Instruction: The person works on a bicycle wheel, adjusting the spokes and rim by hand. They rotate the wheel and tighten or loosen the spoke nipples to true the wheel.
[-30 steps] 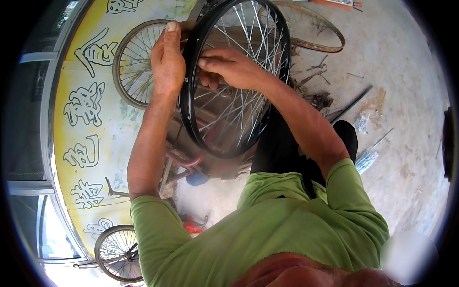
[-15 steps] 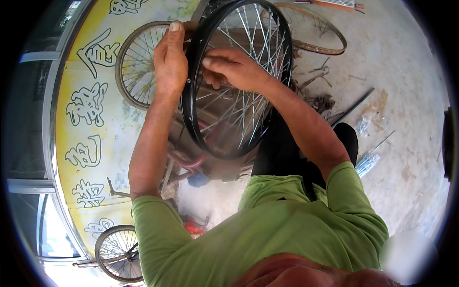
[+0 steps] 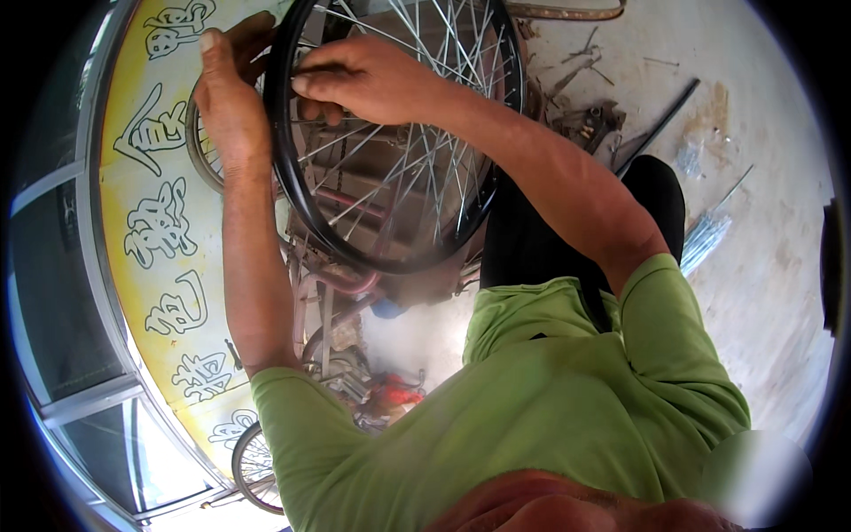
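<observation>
A: Wheel's position?

B: Black-rimmed bicycle wheel (image 3: 296,184) at upper middle, tilted in front of the person; top cut off by the frame edge. Silver spokes (image 3: 436,168) cross densely inside.

A: Left hand?

B: Left hand (image 3: 232,102) beside the rim's outer side, at its left. Thumb raised, set apart from the fingers, which bend toward the rim, a wide gap between. Cannot tell whether they grip anything.

A: Right?

B: Right hand (image 3: 368,82) reaches in over the spokes. Fingers curled, thumb close to forefinger, tips at the rim's inner side, opposite the left hand. Gap narrow; any small thing pinched there is hidden.

A: Around them?

B: Reddish frame tube (image 3: 355,284) below the wheel. Left: yellow-and-white signboard (image 3: 151,275) with outlined characters; a second bicycle wheel (image 3: 238,470) low down, partly hidden by the sleeve.

A: Right side?

B: Concrete floor (image 3: 762,293). On it a dark rod (image 3: 660,126), a loose bundle of thin silvery rods (image 3: 706,239), a heap of dark metal parts (image 3: 596,124). Part of a rusty rim (image 3: 576,12) at the top edge.
</observation>
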Demonstrator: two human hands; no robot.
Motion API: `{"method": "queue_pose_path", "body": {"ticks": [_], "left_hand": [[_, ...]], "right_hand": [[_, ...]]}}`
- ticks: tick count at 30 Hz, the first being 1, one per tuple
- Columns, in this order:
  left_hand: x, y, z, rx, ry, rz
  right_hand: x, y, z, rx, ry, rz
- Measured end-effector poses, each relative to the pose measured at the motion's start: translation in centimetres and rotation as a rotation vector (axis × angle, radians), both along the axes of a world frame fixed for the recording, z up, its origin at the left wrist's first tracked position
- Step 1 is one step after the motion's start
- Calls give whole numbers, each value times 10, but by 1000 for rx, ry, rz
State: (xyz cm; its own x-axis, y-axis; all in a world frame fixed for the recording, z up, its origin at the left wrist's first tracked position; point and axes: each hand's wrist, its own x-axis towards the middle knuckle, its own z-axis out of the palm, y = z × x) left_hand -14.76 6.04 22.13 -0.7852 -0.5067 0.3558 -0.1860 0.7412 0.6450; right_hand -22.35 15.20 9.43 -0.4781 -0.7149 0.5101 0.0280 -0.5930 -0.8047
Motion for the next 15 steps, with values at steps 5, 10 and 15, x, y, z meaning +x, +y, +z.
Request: {"method": "queue_pose_path", "body": {"ticks": [5,10,15], "left_hand": [[-8,-4,-2,7,-21,-16],[-5,-7,2,14,0,12],[-16,-18,1,54,25,17]], "right_hand": [[-9,0,3,75,121,-81],[13,-16,2,133,298,-464],[-2,-1,-2,145,183,-225]]}}
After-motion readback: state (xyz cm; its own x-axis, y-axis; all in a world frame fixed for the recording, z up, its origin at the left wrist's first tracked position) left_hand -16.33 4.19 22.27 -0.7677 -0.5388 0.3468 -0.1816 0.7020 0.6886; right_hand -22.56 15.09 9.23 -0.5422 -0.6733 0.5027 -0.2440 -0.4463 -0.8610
